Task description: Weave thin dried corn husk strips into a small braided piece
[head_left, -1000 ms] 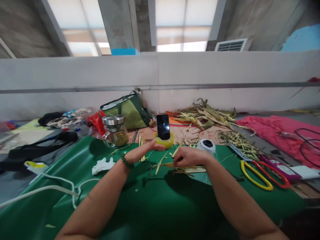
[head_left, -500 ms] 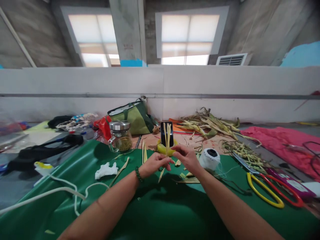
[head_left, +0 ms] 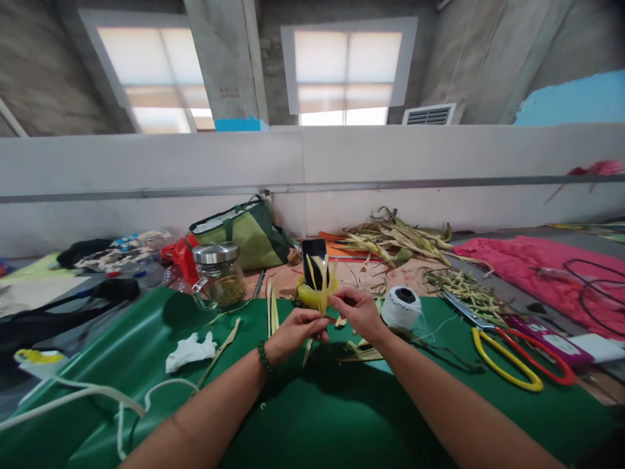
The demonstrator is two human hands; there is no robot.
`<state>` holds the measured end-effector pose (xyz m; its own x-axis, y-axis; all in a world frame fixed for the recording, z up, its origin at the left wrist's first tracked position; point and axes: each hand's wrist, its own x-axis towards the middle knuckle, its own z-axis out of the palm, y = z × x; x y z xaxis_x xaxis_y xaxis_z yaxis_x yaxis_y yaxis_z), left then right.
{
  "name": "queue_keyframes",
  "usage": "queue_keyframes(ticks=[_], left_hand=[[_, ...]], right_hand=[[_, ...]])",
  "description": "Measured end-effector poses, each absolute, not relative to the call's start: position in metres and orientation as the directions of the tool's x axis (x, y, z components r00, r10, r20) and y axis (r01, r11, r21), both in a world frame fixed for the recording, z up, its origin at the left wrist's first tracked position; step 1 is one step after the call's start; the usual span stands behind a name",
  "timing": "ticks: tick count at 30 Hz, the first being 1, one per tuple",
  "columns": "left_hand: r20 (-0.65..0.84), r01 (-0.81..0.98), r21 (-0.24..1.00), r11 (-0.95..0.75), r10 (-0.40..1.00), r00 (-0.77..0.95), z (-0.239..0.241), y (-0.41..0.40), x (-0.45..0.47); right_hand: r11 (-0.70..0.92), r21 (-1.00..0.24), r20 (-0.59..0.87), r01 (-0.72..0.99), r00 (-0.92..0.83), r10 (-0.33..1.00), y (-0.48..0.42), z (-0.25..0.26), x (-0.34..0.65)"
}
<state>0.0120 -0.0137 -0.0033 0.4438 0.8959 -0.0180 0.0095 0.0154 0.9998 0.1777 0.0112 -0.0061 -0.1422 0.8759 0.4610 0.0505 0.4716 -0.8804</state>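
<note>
Just above the green sheet (head_left: 336, 404), my left hand (head_left: 299, 333) pinches the lower end of several pale yellow corn husk strips (head_left: 324, 286). The strips stand up from the fingers and fan apart at the top. My right hand (head_left: 360, 314) is close beside it, with thumb and forefinger closed at the right side of the strips; its fingertips seem to grip one. Behind the strips a phone (head_left: 314, 251) leans upright in a yellow ring-shaped holder (head_left: 307, 296). A spool of white thread (head_left: 401, 307) stands right of my right hand.
Scissors (head_left: 508, 358) with yellow and red handles lie at right beside husk scraps (head_left: 469, 296). Dried husks (head_left: 400, 238) are heaped behind. At left stand a glass jar (head_left: 219, 277) and a green bag (head_left: 249, 234); crumpled white tissue (head_left: 190, 352) and a white cable (head_left: 97, 391) lie nearer.
The view has turned slightly right, so the scene sits farther left. The strips' tops have spread wider apart, one bending left. Both hands remain together at the strips.
</note>
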Motion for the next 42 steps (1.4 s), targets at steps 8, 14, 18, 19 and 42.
queue_keyframes(ticks=[8,14,18,19,42], left_hand=[[-0.098,-0.016,0.993,0.119,0.878,0.468,-0.006,-0.015,0.015],[-0.074,-0.131,0.979,0.153,0.877,0.476,-0.003,-0.017,0.013],[-0.047,-0.126,0.986,0.112,0.901,0.432,-0.003,-0.016,0.011],[-0.026,-0.113,0.990,0.079,0.913,0.408,-0.004,-0.015,0.011],[-0.084,-0.152,0.980,0.127,0.962,0.261,-0.001,-0.019,0.017]], right_hand=[[0.427,-0.904,0.421,-0.001,-0.175,0.890,0.007,-0.002,0.176],[0.207,-0.964,0.238,-0.166,-0.188,0.953,0.012,0.000,0.180],[0.040,-0.976,0.085,-0.214,-0.207,0.975,0.014,-0.005,0.176],[0.006,-0.980,0.050,-0.198,-0.217,0.975,0.015,-0.008,0.175],[0.408,-0.912,0.405,-0.040,-0.230,0.885,-0.003,0.004,0.177]])
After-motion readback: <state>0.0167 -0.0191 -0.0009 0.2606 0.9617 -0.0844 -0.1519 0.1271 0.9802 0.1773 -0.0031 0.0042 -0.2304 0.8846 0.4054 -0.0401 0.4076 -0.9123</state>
